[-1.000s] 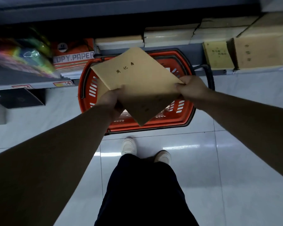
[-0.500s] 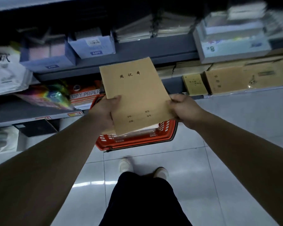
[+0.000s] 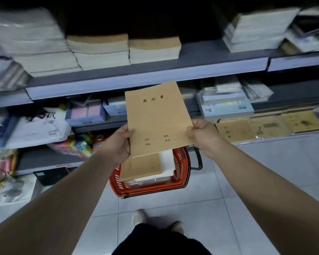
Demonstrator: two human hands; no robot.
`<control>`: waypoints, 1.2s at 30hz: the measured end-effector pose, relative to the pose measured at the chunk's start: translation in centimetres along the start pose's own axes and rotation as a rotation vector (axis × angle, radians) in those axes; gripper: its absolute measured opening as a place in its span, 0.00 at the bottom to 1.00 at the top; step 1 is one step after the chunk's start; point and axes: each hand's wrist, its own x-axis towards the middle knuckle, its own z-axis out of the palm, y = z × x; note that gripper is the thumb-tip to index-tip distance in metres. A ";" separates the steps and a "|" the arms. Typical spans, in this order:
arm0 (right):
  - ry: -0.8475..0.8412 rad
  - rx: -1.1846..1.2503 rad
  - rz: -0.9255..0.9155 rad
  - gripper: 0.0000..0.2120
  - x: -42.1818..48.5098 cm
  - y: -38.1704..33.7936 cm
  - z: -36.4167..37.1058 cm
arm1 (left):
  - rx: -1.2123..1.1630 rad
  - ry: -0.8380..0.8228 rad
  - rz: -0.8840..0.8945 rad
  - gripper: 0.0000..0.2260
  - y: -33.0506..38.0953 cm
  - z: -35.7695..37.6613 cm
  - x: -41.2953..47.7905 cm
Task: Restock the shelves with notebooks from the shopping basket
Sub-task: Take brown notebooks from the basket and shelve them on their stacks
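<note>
We hold one brown notebook (image 3: 155,118) in both hands, cover up toward us. Its long axis runs away from our body, the title end pointing at the shelves and the bottom edge nearest us, leaning a little to the left. The grip of our left hand (image 3: 118,142) is closed on the lower left edge, thumb on the cover. The grip of our right hand (image 3: 203,135) pinches the lower right edge in the same way. The notebook is in the air above the red shopping basket (image 3: 181,162), in front of the middle shelves.

The basket stands on a pale tiled floor (image 3: 247,181), with more brown notebooks (image 3: 142,168) stacked inside it. A grey upper shelf (image 3: 191,70) carries brown-covered stacks (image 3: 155,50) side by side, and the lower shelves hold boxes and packets of stationery. The light is dim and the edges of the view are blurred.

A second ago the notebook lay cornerwise over the basket; now it sits nearly square to us. The view has lifted since then, so the upper shelf and its stacks have come into sight.
</note>
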 end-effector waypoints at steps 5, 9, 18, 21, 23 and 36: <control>0.026 0.044 -0.044 0.10 -2.1 -3.8 -1.7 | -0.010 -0.033 0.068 0.15 3.1 2.5 -2.4; 0.038 0.038 -0.082 0.08 -3.5 -6.0 -3.4 | -0.064 -0.074 0.112 0.14 4.9 4.4 -3.6; 0.044 0.078 -0.164 0.09 -5.3 -9.9 -5.8 | -0.074 -0.136 0.180 0.14 7.7 7.0 -4.1; 0.063 0.070 -0.182 0.08 -5.2 -11.1 -6.0 | -0.090 -0.134 0.182 0.13 8.5 7.5 -3.9; 0.072 0.082 -0.172 0.08 -5.0 -11.7 -6.0 | -0.089 -0.131 0.183 0.13 9.1 7.6 -3.6; 0.117 0.083 -0.115 0.08 -1.0 -14.7 -3.3 | -0.006 -0.172 0.157 0.14 13.8 6.4 0.5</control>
